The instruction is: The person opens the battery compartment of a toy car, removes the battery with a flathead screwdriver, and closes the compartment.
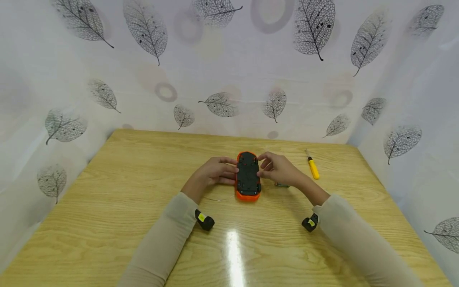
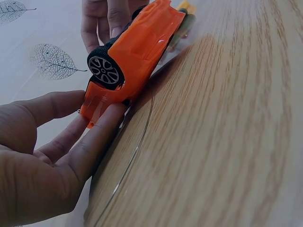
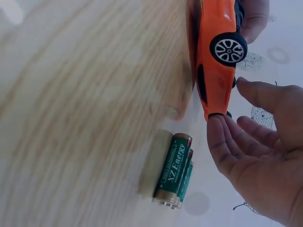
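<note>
An orange toy car (image 1: 247, 175) lies upside down on the wooden table, its black underside and screws facing up. My left hand (image 1: 215, 171) holds its left side; in the left wrist view, thumb and fingers pinch the orange body near a silver-spoked wheel (image 2: 105, 70). On the opposite side, my right hand (image 1: 281, 169) grips the car's edge. The right wrist view shows those fingertips at the end of the orange body, with the thumb at the underside edge. Green batteries (image 3: 174, 170) marked "XZ Energy" lie together beside the car, partly behind my right hand in the head view.
A screwdriver with a yellow handle (image 1: 313, 169) lies farther right on the table (image 1: 161, 239). A thin, clear curved strand (image 2: 128, 172) runs along the tabletop left of the car. Leaf-patterned cloth (image 1: 222, 71) surrounds the table's back and sides.
</note>
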The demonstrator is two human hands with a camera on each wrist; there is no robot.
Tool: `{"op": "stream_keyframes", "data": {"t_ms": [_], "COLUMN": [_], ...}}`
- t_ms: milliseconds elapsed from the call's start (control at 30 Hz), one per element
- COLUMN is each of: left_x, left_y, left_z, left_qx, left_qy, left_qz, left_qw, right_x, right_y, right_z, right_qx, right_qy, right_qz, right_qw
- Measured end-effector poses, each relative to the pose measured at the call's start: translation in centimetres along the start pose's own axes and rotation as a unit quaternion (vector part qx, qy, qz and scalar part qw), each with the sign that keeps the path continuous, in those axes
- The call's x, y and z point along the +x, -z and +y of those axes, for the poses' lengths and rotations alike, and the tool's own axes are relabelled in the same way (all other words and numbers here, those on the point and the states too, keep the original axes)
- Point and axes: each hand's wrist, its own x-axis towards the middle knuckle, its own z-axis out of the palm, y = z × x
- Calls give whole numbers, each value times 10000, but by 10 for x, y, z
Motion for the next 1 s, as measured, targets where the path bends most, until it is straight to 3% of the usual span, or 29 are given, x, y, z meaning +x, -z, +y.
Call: {"op": "stream_keyframes", "data": {"t_ms": [433, 733, 1000], "left_x": [-1, -2, -5], "left_y": [1, -1, -3], "left_z": [0, 2, 2], "left_qx": [11, 56, 23], "left_qy": [-23, 1, -50], "left_qz": [4, 19, 80], "left_qw": [10000, 10000, 10000], "right_x": [-8, -8, -7], "right_y": [-11, -13, -12], "right_z": [4, 8, 3], "right_qx": [800, 1885, 1683], "right_qy": [-834, -1186, -1116], "right_qz": [-6, -263, -329], "right_qw": [9933, 9745, 9789]}}
